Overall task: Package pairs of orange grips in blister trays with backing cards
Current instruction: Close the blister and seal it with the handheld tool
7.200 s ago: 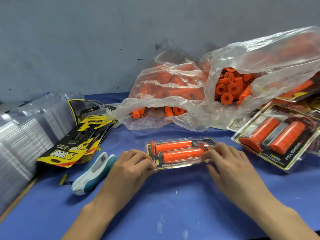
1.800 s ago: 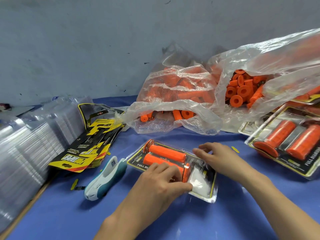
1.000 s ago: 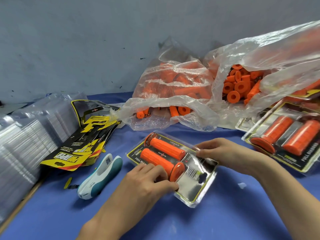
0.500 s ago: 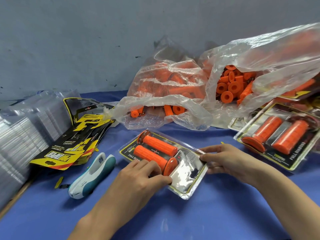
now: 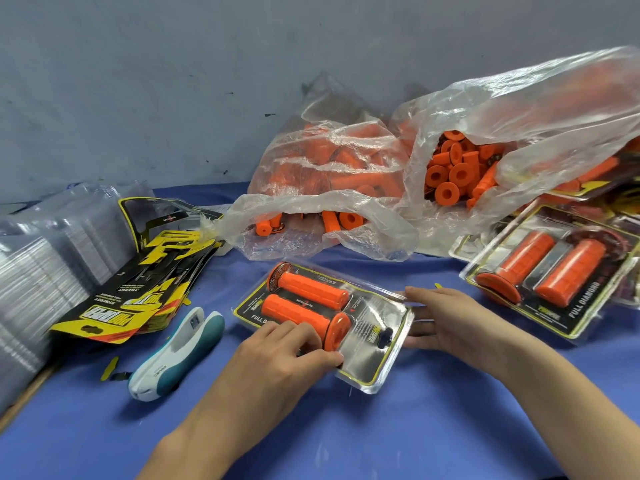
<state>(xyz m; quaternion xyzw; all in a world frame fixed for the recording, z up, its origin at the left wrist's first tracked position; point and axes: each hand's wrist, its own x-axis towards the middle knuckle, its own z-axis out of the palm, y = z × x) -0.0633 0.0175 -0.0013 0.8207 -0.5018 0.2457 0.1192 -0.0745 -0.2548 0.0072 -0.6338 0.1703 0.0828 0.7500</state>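
Along the left edge of the tabletop [image 5: 346, 445] we still have stacked empty blister trays [image 5: 45, 271] and backing cards [image 5: 138, 289] waiting. Toward the middle, our left hand [image 5: 277, 355] presses curled fingers on the blister pack [image 5: 322, 320] holding two orange grips, while our right hand [image 5: 450, 323] lies spread against its end; we judge it nearly closed. At the right edge a finished pack [image 5: 554, 271] lies below bags of loose grips [image 5: 450, 168]

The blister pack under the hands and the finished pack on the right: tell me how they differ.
1. The blister pack under the hands is pressed by the left hand and touched by the right hand; the finished pack lies untouched.
2. The first lies flat on the blue cloth; the finished one rests tilted on other packs.

Both hold two orange grips on a black and yellow card.
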